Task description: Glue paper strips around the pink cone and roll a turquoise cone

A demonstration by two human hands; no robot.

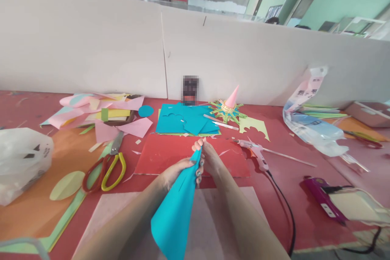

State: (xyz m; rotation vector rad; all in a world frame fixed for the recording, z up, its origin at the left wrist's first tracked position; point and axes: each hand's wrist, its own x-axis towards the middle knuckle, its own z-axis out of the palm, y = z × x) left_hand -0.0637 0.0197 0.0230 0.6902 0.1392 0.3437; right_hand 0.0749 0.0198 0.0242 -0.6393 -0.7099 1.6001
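A blue paper cone [178,207] runs from the bottom of the view up to its narrow tip, its wide end toward me. My left hand [179,172] is wrapped round the cone below the tip, thumb on top. My right hand [209,158] pinches the paper at the tip, fingers closed. Just beyond the hands lies a red board [161,156], with blue paper sheets [170,120] stacked behind it. A pink glue gun [257,154] rests right of the hands. Under the forearms is a pale board [213,219].
Scissors [114,166] with red and yellow handles lie left, near pink paper scraps [128,128] and a white plastic bag [22,162]. A pink cone [232,98] stands on a green decoration at the back. A purple power strip [324,201] sits right. A white partition [122,48] closes the far side.
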